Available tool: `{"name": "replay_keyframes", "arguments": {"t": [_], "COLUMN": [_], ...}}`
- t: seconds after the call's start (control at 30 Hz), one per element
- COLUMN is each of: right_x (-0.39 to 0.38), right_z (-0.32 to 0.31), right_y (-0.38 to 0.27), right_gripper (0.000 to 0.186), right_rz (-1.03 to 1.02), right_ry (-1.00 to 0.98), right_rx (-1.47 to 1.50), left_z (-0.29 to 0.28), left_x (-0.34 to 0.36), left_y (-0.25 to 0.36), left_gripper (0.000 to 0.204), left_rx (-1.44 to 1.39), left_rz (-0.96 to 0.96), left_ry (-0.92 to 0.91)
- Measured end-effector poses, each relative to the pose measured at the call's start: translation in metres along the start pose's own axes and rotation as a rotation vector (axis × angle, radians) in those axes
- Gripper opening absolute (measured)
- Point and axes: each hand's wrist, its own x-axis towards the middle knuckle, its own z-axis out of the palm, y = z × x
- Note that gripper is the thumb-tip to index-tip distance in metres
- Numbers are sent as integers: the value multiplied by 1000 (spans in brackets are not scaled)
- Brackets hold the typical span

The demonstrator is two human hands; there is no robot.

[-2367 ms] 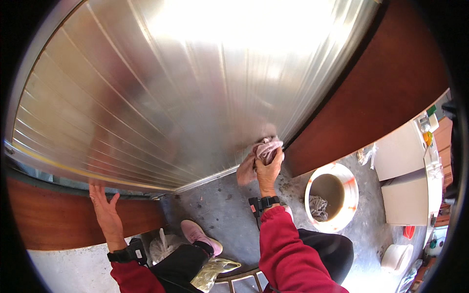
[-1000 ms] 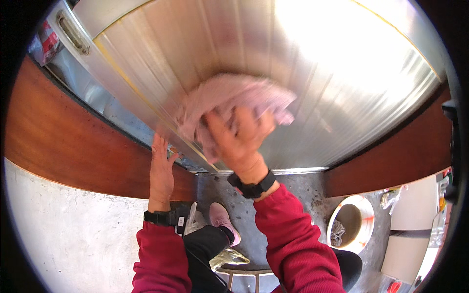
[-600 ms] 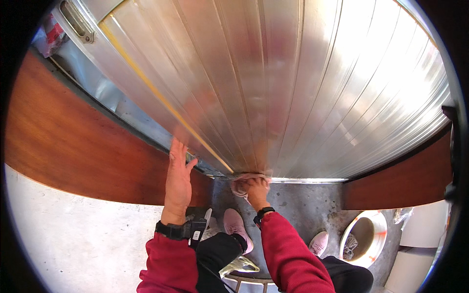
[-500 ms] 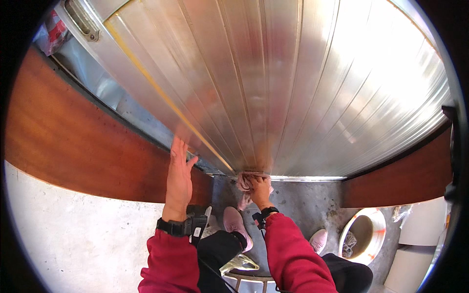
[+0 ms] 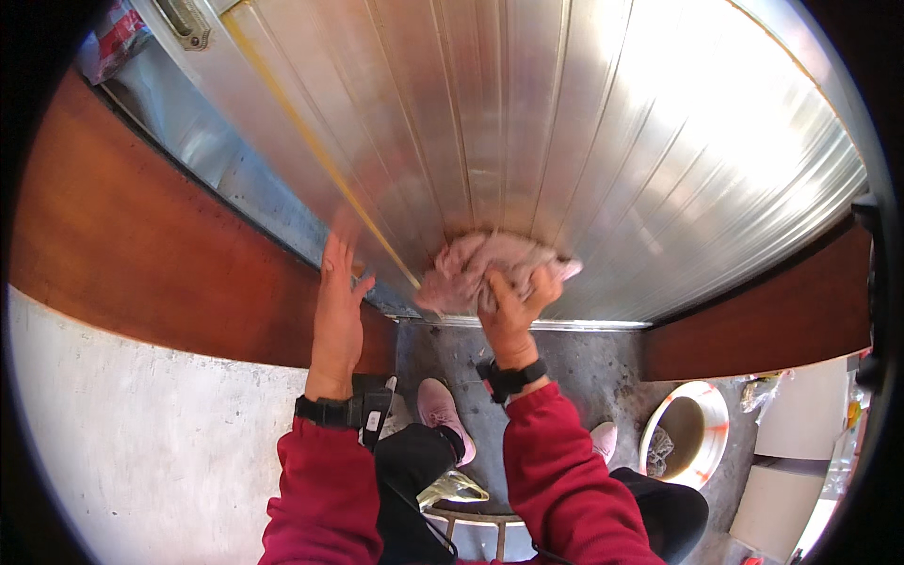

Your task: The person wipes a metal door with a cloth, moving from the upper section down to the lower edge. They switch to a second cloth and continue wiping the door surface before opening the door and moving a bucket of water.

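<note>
A shiny ribbed metal door (image 5: 556, 113) fills the upper middle of the view. My right hand (image 5: 516, 306) grips a crumpled pink cloth (image 5: 494, 259) and presses it against the lower part of this door, just above the bottom rail. Flat against the door's left edge, beside the yellowish strip, lies my left hand (image 5: 336, 315). Its fingers are stretched out, the thumb stands apart, and it holds nothing.
Reddish-brown panels stand left (image 5: 141, 245) and right (image 5: 763, 315) of the door. At the lower right a white bucket (image 5: 718, 428) holds murky water and a dark cloth or scourer. Pale boxes (image 5: 800, 419) stand beyond it. A low stool (image 5: 471, 520) is beneath me.
My right hand has moved the cloth up from the door's bottom rail onto its lower face, where the cloth is now spread wider. My left hand stays at the door's left edge.
</note>
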Motion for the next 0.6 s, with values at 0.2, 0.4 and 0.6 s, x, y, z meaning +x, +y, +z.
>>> {"name": "replay_keyframes", "arguments": {"t": [0.2,0.4,0.6], "right_x": [-158,-149,-62], "right_z": [54,35,-11], "right_y": [-5,-18,-23], "right_gripper": [42,44,67], "right_rz": [624,1067,653], "right_ry": [-60,-190,10], "right_rx": [105,359,207], "left_z": [0,4,5], "left_x": [0,0,-2], "left_y": [-2,2,3], "left_gripper": [79,78,76], "left_rx": [-4,-10,-36], "left_rz": [5,24,1], "left_ry": [29,-3,31]}}
